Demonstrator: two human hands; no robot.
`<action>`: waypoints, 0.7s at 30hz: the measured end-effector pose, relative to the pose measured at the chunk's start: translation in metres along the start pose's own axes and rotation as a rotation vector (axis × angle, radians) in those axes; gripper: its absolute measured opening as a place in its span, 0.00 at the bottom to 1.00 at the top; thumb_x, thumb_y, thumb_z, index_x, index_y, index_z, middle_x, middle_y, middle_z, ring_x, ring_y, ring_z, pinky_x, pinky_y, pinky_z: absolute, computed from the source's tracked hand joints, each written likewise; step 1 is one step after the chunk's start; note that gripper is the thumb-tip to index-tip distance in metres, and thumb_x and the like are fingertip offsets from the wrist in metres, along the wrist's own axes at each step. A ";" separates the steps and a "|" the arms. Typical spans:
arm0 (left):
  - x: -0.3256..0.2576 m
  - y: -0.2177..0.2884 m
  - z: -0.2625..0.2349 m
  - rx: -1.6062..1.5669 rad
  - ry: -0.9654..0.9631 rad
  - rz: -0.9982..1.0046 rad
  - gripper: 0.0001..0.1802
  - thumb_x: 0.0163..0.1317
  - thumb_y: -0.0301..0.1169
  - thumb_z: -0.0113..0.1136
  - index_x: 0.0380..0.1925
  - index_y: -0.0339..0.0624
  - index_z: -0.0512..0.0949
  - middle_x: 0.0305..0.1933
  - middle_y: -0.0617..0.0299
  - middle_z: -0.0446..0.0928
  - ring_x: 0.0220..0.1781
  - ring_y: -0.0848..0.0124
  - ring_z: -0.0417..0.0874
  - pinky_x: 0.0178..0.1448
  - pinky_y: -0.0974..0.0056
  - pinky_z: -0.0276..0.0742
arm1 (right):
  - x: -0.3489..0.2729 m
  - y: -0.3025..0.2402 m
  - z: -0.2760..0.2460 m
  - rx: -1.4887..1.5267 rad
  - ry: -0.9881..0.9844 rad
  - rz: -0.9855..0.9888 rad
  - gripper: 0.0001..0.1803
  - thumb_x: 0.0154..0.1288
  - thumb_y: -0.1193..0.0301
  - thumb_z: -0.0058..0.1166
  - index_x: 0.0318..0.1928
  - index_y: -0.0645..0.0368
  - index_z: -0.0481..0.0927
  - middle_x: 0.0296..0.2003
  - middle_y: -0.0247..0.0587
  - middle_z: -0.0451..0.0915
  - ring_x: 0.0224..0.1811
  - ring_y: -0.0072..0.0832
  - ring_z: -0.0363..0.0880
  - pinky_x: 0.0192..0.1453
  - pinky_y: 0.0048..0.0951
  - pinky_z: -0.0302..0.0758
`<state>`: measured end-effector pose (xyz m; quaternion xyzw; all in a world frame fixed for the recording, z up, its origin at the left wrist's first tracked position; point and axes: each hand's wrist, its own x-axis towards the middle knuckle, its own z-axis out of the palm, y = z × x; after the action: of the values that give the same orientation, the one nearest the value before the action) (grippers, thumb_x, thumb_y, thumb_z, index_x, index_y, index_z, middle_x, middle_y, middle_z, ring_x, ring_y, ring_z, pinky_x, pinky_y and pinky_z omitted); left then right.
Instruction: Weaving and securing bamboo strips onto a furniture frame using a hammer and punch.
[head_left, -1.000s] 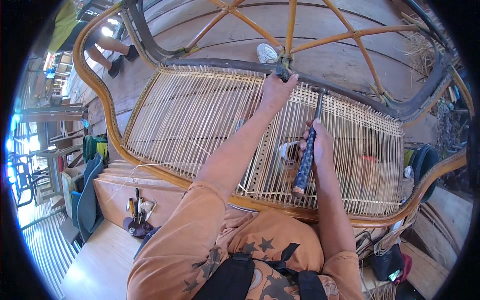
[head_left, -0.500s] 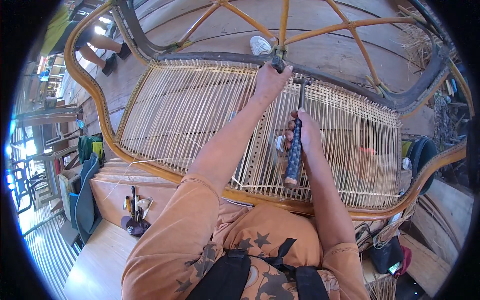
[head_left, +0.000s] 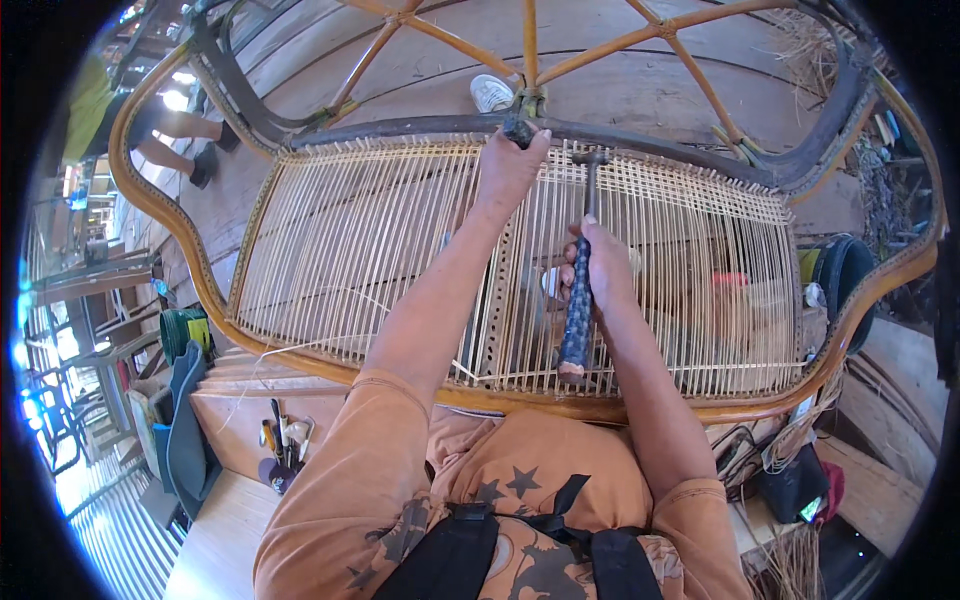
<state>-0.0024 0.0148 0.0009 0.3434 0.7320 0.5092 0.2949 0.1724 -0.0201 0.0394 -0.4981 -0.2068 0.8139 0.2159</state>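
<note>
A: Where is the hammer (head_left: 580, 280)?

B: Over the middle of the woven cane panel (head_left: 380, 240), standing roughly upright in the picture. Its small metal head is up near the dark top rail (head_left: 660, 150) of the rattan frame (head_left: 160, 220), and its dark wrapped handle runs down towards the person, ending just above the frame's lower rail.

A: And the right hand (head_left: 598, 265)?

B: Wrapped tight around the upper part of the handle, fingers curled fully round it, thumb side uppermost. The lower half of the handle sticks out below the fist.

A: The left hand (head_left: 510, 165)?

B: Reached further out, at the top edge of the panel just left of the hammer head. Its fingers are bunched together at the dark rail, where a small dark piece (head_left: 520, 131) shows at the fingertips. Whether it pinches that piece or only presses on it, I cannot tell.

A: What lies around them?

B: The cane strands run in close parallel lines across the panel, with a pale perforated strip (head_left: 497, 310) crossing them under the left forearm. Beyond the rail, orange rattan spokes (head_left: 530, 45) fan out. A white shoe (head_left: 492, 93) rests on the wooden floor past the frame. At lower left a few hand tools (head_left: 280, 440) lie on a pale bench (head_left: 215, 540).
</note>
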 end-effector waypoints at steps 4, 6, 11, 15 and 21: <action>0.003 0.002 0.010 -0.114 0.014 -0.037 0.11 0.55 0.35 0.63 0.29 0.38 0.78 0.22 0.62 0.78 0.25 0.75 0.77 0.34 0.66 0.73 | -0.003 -0.007 -0.009 0.013 0.062 -0.055 0.18 0.69 0.56 0.43 0.41 0.59 0.69 0.20 0.33 0.69 0.12 0.23 0.68 0.12 0.28 0.65; 0.006 -0.007 0.015 -0.136 0.014 -0.036 0.11 0.55 0.35 0.64 0.29 0.38 0.78 0.22 0.63 0.77 0.25 0.76 0.76 0.34 0.67 0.73 | -0.004 -0.007 -0.009 0.001 0.057 -0.043 0.20 0.69 0.53 0.42 0.43 0.59 0.69 0.21 0.30 0.69 0.13 0.21 0.68 0.12 0.26 0.66; 0.000 0.003 0.024 -0.082 -0.017 -0.020 0.10 0.55 0.33 0.65 0.28 0.38 0.77 0.22 0.63 0.77 0.24 0.76 0.74 0.33 0.67 0.72 | -0.002 -0.006 -0.014 0.024 0.048 -0.084 0.20 0.69 0.53 0.42 0.43 0.58 0.69 0.22 0.30 0.69 0.14 0.21 0.68 0.13 0.26 0.66; -0.001 0.011 0.027 0.065 -0.027 0.079 0.10 0.55 0.33 0.64 0.28 0.38 0.76 0.22 0.63 0.77 0.24 0.76 0.74 0.33 0.67 0.72 | -0.006 -0.009 -0.001 0.122 0.078 -0.030 0.19 0.68 0.54 0.43 0.43 0.59 0.70 0.22 0.30 0.69 0.14 0.21 0.68 0.13 0.26 0.66; 0.006 0.001 0.024 0.052 -0.011 0.065 0.09 0.56 0.32 0.63 0.30 0.38 0.76 0.23 0.62 0.77 0.25 0.76 0.75 0.34 0.67 0.72 | 0.003 -0.003 -0.002 0.108 0.045 0.003 0.18 0.68 0.56 0.44 0.42 0.60 0.71 0.20 0.31 0.69 0.12 0.22 0.67 0.13 0.27 0.66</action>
<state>0.0131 0.0332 -0.0058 0.3774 0.7320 0.4971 0.2734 0.1729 -0.0151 0.0383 -0.5043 -0.1570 0.8128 0.2458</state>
